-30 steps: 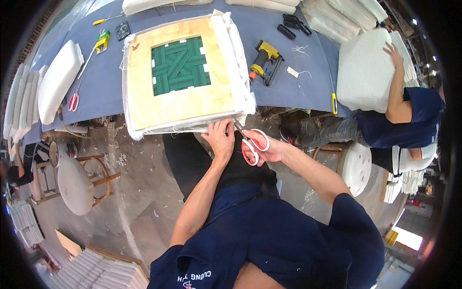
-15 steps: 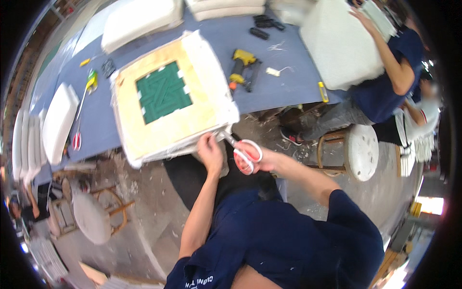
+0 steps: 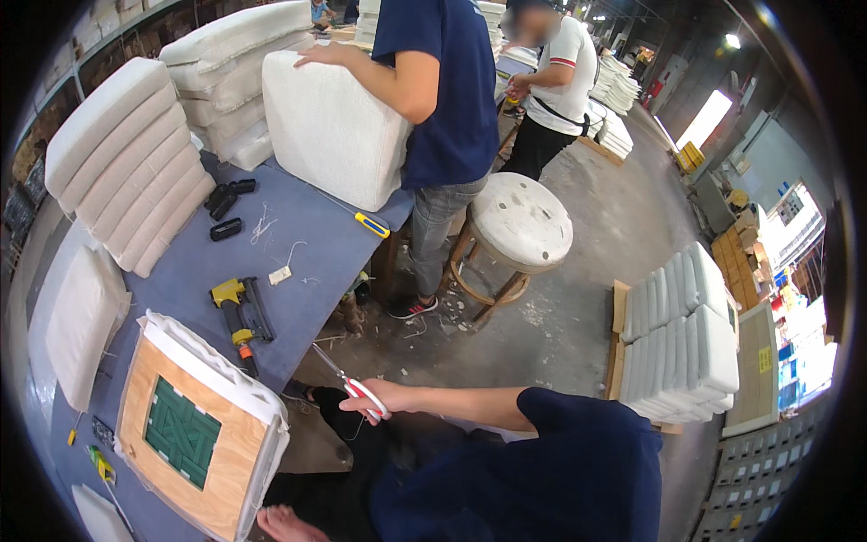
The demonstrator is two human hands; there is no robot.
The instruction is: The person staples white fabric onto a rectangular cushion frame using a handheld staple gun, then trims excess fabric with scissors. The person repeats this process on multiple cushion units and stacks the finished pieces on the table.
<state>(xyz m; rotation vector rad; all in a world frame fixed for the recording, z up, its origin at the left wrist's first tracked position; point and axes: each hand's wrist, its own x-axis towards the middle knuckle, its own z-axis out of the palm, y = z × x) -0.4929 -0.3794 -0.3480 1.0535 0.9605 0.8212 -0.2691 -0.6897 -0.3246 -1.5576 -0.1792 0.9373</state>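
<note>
My right hand (image 3: pixel 390 398) is closed around the handles of a pair of scissors (image 3: pixel 359 387) with red-and-white loops. The blades point up and left, away from the cushion and past the table's edge. My left hand (image 3: pixel 287 525) is low in the view, fingers curled beside the near corner of a white-covered seat cushion (image 3: pixel 267 411). Whatever lies between its fingertips is too small to make out. The cushion lies underside up, showing a plywood panel (image 3: pixel 233 452) with a square opening crossed by green webbing (image 3: pixel 181 432).
On the blue-covered table (image 3: pixel 302 244) lie a yellow-and-black staple gun (image 3: pixel 242 316), a yellow-handled tool (image 3: pixel 372 225) and black pieces (image 3: pixel 226 229). White cushions (image 3: pixel 126 163) stand behind. A co-worker (image 3: pixel 447 99) holds a cushion (image 3: pixel 334 126) beside a round stool (image 3: pixel 519 221).
My view has swung to the right. The scissors have moved away from the cushion's edge with my right hand, out to the right. My left hand stays near the cushion's edge.
</note>
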